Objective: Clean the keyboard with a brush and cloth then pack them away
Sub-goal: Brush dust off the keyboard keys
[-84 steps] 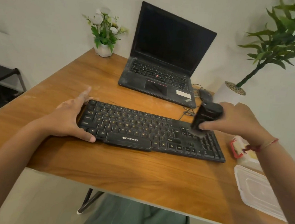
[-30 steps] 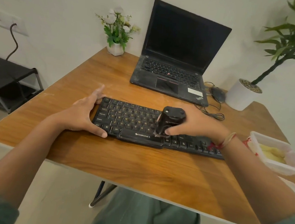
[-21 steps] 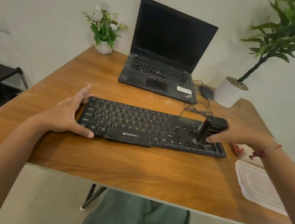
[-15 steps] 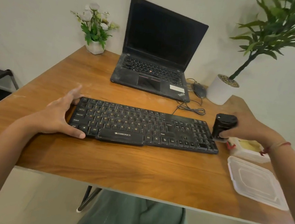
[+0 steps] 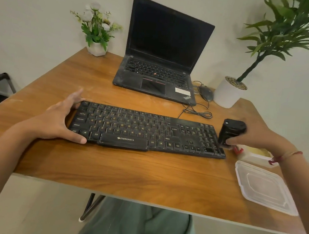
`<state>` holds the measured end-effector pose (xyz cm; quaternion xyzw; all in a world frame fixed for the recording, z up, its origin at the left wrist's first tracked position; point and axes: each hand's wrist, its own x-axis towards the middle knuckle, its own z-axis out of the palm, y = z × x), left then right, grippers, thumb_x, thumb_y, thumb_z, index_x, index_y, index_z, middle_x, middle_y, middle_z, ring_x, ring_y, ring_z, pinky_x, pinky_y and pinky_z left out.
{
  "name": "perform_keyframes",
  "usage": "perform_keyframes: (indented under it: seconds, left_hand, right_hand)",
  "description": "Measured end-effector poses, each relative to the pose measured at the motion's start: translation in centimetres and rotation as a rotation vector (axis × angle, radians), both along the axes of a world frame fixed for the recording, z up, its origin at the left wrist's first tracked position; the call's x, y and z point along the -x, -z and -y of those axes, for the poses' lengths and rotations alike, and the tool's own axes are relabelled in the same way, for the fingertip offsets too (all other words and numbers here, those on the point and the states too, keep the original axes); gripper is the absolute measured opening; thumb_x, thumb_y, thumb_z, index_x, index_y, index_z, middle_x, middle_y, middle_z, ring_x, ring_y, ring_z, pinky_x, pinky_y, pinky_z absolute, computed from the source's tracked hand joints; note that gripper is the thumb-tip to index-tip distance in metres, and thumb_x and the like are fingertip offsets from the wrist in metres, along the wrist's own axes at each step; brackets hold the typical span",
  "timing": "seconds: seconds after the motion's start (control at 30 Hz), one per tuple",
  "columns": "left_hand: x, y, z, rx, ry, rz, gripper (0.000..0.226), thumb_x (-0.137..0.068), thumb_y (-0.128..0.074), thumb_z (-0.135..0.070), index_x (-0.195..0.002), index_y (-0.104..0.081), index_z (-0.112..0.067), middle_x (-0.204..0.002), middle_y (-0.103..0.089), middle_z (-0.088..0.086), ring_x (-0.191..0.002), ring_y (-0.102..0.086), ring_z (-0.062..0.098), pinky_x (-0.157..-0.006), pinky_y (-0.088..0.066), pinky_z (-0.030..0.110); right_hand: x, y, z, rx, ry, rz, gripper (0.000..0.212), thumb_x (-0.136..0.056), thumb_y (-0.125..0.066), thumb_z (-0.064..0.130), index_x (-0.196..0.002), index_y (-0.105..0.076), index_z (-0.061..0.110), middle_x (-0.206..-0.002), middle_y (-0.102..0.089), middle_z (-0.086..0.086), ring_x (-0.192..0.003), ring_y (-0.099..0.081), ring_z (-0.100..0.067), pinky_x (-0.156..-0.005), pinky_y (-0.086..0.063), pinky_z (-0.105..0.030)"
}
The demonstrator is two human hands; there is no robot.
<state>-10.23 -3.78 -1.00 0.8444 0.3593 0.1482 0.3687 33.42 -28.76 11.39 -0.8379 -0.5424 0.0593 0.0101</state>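
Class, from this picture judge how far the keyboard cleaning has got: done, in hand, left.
Done: the lid lies off the container and the brush is out. In hand: the right hand grips the brush at the keyboard's right end while the left hand steadies the left end. Left: wiping with the yellow cloth, seemingly in the container, then packing both away.

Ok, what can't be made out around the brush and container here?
Head view only.
Bristles of the brush: hidden under its black body and the right hand, so contact with the keyboard is unclear.
Container: mostly behind the right wrist; only a yellowish patch shows inside.
Tall plant: cut off by the top and right edges.
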Motion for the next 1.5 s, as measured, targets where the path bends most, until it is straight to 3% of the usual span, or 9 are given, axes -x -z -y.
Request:
perform_keyframes:
  seconds: [0.2,0.4,0.53,0.67,0.77,0.87,0.97,1.3,1.5]
  left_hand:
    - [0.0,-0.1,0.2,-0.014,-0.006,-0.015,0.148,-0.029,-0.08,-0.071,-0.148,0.004,-0.046,-0.155,-0.027,-0.003,-0.136,-0.029,0.014,-0.115,-0.022,0.045]
    - [0.0,-0.1,0.2,-0.019,-0.003,-0.022,0.148,-0.029,-0.079,-0.072,-0.148,0.005,-0.045,-0.155,-0.026,-0.003,-0.137,-0.029,0.015,-0.115,-0.022,0.046]
    - [-0.1,-0.2,0.2,-0.021,-0.003,-0.019,0.149,-0.028,-0.078,-0.072,-0.149,0.004,-0.043,-0.155,-0.027,-0.003,-0.136,-0.03,0.015,-0.114,-0.024,0.044]
    - [-0.1,-0.2,0.3,-0.021,0.002,-0.025,0.15,-0.028,-0.078,-0.073,-0.15,0.005,-0.04,-0.155,-0.026,-0.002,-0.137,-0.029,0.016,-0.115,-0.023,0.043]
    - [-0.1,-0.2,0.3,-0.032,0.004,-0.039,0.149,-0.029,-0.076,-0.073,-0.15,0.005,-0.039,-0.156,-0.026,-0.003,-0.137,-0.029,0.015,-0.113,-0.022,0.04]
    - [0.0,-0.2,0.3,-0.032,0.003,-0.043,0.148,-0.031,-0.077,-0.072,-0.149,0.006,-0.041,-0.156,-0.025,-0.004,-0.138,-0.027,0.014,-0.112,-0.021,0.037]
    - [0.2,-0.1,0.3,-0.029,0.003,-0.045,0.147,-0.031,-0.078,-0.074,-0.148,0.006,-0.045,-0.156,-0.026,-0.004,-0.139,-0.027,0.014,-0.114,-0.021,0.038]
    - [0.2,-0.4,0.1,-0.108,0.071,-0.134,0.156,-0.028,-0.07,-0.087,-0.149,0.014,-0.037,-0.157,-0.02,-0.002,-0.142,-0.021,0.02,-0.117,-0.017,0.044]
    - [0.2,-0.4,0.2,-0.107,0.102,-0.006,0.106,-0.028,-0.065,-0.09,-0.121,-0.04,-0.048,-0.129,-0.049,-0.008,-0.124,-0.043,0.018,-0.109,-0.031,0.047]
  right_hand:
    - [4.2,0.6,-1.5,-0.012,-0.117,-0.398,0.026,-0.075,-0.077,0.006,-0.094,-0.068,0.021,-0.076,-0.066,0.012,-0.072,-0.061,0.007,-0.061,-0.04,-0.005]
    - [2.1,0.6,-0.8,-0.02,-0.03,-0.261,0.024,-0.068,-0.083,0.016,-0.08,-0.062,0.021,-0.075,-0.061,0.003,-0.075,-0.055,-0.015,-0.062,-0.039,-0.014]
    - [-0.5,0.2,0.2,0.104,0.106,-0.11,0.051,-0.039,-0.085,0.049,-0.072,-0.064,0.017,-0.071,-0.067,-0.005,-0.071,-0.063,-0.027,-0.07,-0.054,-0.045]
    - [0.4,-0.8,-0.2,0.139,0.103,0.018,0.028,-0.052,-0.08,0.027,-0.068,-0.062,0.014,-0.066,-0.066,-0.005,-0.069,-0.062,-0.027,-0.063,-0.05,-0.04]
    - [2.5,-1.5,-1.5,-0.016,-0.065,0.035,0.056,-0.041,-0.077,0.071,-0.073,-0.063,0.026,-0.065,-0.064,0.004,-0.067,-0.062,-0.016,-0.062,-0.052,-0.039]
    - [8.0,-2.6,-3.3,-0.13,-0.241,-0.373,0.02,-0.066,-0.084,0.028,-0.073,-0.066,0.028,-0.061,-0.066,0.022,-0.066,-0.063,0.004,-0.061,-0.045,-0.011]
    - [11.8,-3.0,-5.8,-0.166,-0.437,-0.576,0.027,-0.075,-0.073,-0.003,-0.099,-0.067,0.008,-0.087,-0.073,0.003,-0.086,-0.069,-0.012,-0.079,-0.055,-0.03]
    - [23.2,2.8,-14.4,-0.193,-0.547,-0.743,0.039,-0.069,-0.077,0.018,-0.103,-0.065,0.005,-0.095,-0.072,-0.009,-0.087,-0.069,-0.023,-0.081,-0.055,-0.048]
    - [28.7,4.8,-17.9,-0.211,-0.592,-0.632,0.026,-0.067,-0.078,0.018,-0.082,-0.063,0.002,-0.076,-0.067,-0.012,-0.07,-0.063,-0.026,-0.063,-0.052,-0.049]
